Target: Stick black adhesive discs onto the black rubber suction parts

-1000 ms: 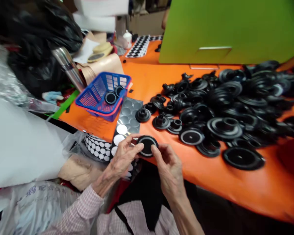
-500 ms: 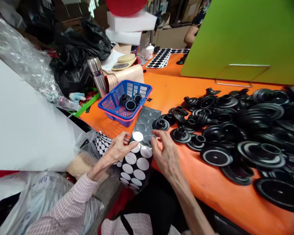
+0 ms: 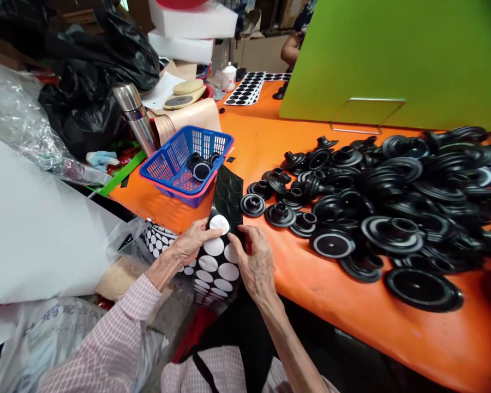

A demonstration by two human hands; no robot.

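Observation:
A long black sticker sheet [image 3: 228, 192] runs over the table's front edge, with white circles on its lower part and dark circle outlines on its upper part. My left hand [image 3: 192, 241] pinches its left edge, the thumb lying beside the topmost white circle [image 3: 220, 224]. On the opposite edge, my right hand [image 3: 254, 262] holds the sheet between thumb and fingers. The fingers beneath the sheet are partly hidden. The sheet's upper end is tilted up near a blue basket [image 3: 163, 169] with several black round parts [image 3: 201, 171] inside.
A large heap of black rubber-like discs with stems [image 3: 376, 185] spreads over the orange table [image 3: 294, 289]. A green board [image 3: 393, 60] with a wire handle stands behind. A steel flask [image 3: 135, 117] leans left of the basket. Dotted sheets [image 3: 245, 90] and another person's arm [image 3: 290, 50] are farther back.
Both hands have closed onto the sheet's edges, the right one moving left to it. The sheet's upper end has tilted up. The whole view has shifted, with the scene sliding left.

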